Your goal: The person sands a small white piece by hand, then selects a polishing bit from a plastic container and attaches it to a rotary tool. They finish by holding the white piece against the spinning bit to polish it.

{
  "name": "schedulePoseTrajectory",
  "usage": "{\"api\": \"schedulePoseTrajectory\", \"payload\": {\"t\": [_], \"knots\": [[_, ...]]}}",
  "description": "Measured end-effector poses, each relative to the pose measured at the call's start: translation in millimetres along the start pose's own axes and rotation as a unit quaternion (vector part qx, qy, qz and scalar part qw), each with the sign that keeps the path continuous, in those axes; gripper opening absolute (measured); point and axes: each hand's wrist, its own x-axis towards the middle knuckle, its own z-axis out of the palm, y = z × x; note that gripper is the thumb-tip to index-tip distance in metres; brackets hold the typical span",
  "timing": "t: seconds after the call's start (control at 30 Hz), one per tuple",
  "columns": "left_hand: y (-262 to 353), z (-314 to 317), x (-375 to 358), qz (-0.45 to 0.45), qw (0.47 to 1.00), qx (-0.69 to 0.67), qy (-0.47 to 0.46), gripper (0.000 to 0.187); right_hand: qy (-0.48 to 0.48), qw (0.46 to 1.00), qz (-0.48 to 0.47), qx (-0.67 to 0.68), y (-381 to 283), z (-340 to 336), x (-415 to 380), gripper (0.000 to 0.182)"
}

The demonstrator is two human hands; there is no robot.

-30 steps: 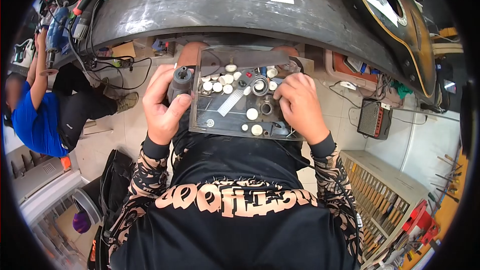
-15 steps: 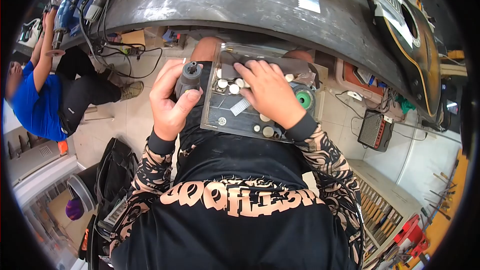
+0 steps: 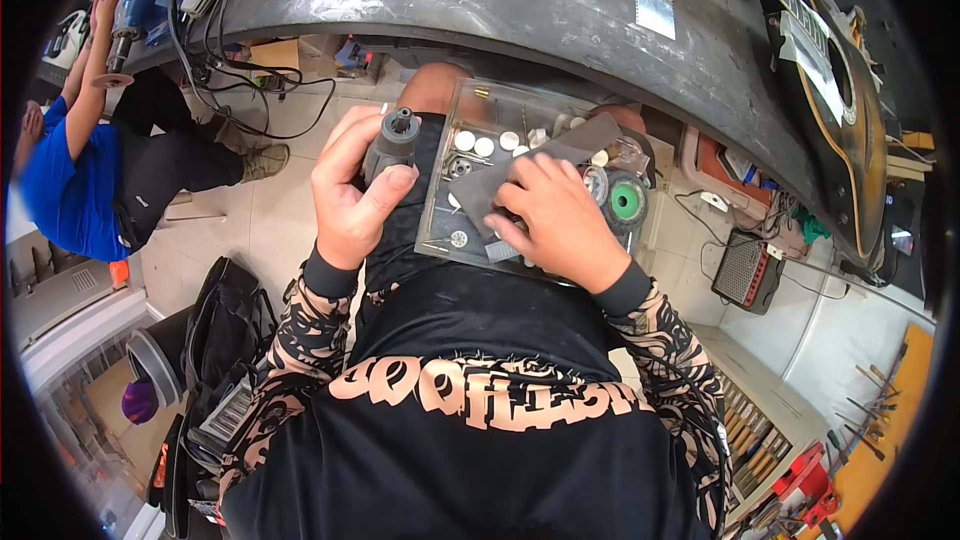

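The left hand (image 3: 355,190) is closed in a curled grip, with its fingers bent and its thumb (image 3: 386,192) laid across the front, tip pointing up. Its wrist (image 3: 332,272) looks nearly straight, above the left forearm (image 3: 295,335), which rises from the lower side. The right hand (image 3: 562,215) is turned with the back upward; its fingers are bent, and its thumb (image 3: 510,232) reaches toward the left side. The right forearm (image 3: 665,340) comes inward at a slant. The two hands are well apart.
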Motion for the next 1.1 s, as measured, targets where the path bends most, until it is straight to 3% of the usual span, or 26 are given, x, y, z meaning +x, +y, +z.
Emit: {"api": "schedulePoseTrajectory", "payload": {"t": [0.07, 0.17, 0.33, 0.37, 0.4, 0.57, 1.1], "knots": [[-2.4, -0.2, 0.1, -0.002, 1.0, 0.0, 0.0, 0.05, 0.111, 0.99, -0.061, -0.065, 2.3, 2.8, 8.7, 0.035], [-3.5, 1.1, -1.3, -0.003, 1.0, -0.005, -0.003, 0.051, 0.169, 0.984, -0.039, -0.04, 1.9, 14.1, 21.3, 0.039], [-5.7, -1.1, 0.3, 0.002, 1.0, -0.014, -0.002, 0.051, 0.101, 0.991, -0.01, -0.082, 1.8, 13.0, 8.9, 0.041], [-7.4, -2.0, 1.8, 0.013, 1.0, 0.018, -0.003, 0.06, 0.072, 0.994, -0.006, -0.081, 1.8, 11.9, 5.5, 0.039], [-9.0, -2.7, 3.4, 0.024, 0.998, 0.049, -0.004, 0.07, 0.071, 0.994, -0.006, -0.08, 2.6, 11.8, 3.9, 0.039], [-12.9, -0.1, 5.3, 0.014, 0.999, 0.036, -0.012, 0.07, 0.097, 0.992, -0.009, -0.076, 9.0, 18.8, 0.9, 0.024], [-11.0, 2.9, 13.1, 0.01, 0.999, 0.034, -0.023, 0.072, 0.115, 0.989, 0.004, -0.088, 11.2, 26.2, 1.4, 0.021]]}}
